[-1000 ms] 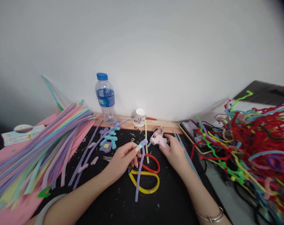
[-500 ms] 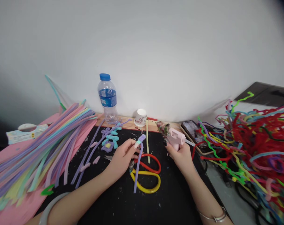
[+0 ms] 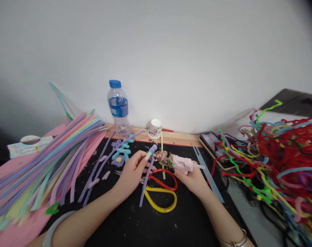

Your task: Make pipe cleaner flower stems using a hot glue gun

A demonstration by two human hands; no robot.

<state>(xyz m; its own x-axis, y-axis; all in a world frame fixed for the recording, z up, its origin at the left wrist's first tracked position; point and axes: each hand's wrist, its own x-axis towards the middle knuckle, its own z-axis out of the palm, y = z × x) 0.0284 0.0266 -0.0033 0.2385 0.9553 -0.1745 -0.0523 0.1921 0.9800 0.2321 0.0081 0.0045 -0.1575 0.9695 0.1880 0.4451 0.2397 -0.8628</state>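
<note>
My left hand (image 3: 133, 168) pinches a purple pipe cleaner (image 3: 146, 181) whose top end is coiled into a small roll, with its tail hanging down. In my right hand (image 3: 190, 180) is a pale pink hot glue gun (image 3: 182, 164), its fuzz-covered front pointing left at the coiled end. The nozzle is close to the roll; whether they touch I cannot tell. Under my hands lie scissors (image 3: 162, 208) with one red and one yellow handle, the blades partly behind my left hand. A purple and turquoise pipe-cleaner piece (image 3: 119, 159) rests left of my left hand.
Many pastel pipe cleaners (image 3: 55, 154) are heaped at left on pink sheet. A water bottle (image 3: 118, 106) and a paper cup (image 3: 155, 129) stand by the wall. At right are a phone (image 3: 214, 145), a translucent strip (image 3: 208, 175) and a tangle of bright pipe cleaners (image 3: 287, 157).
My right hand has brought the glue gun left, up to the coiled pipe cleaner, uncovering the translucent strip. My left hand has shifted slightly left with the pipe cleaner.
</note>
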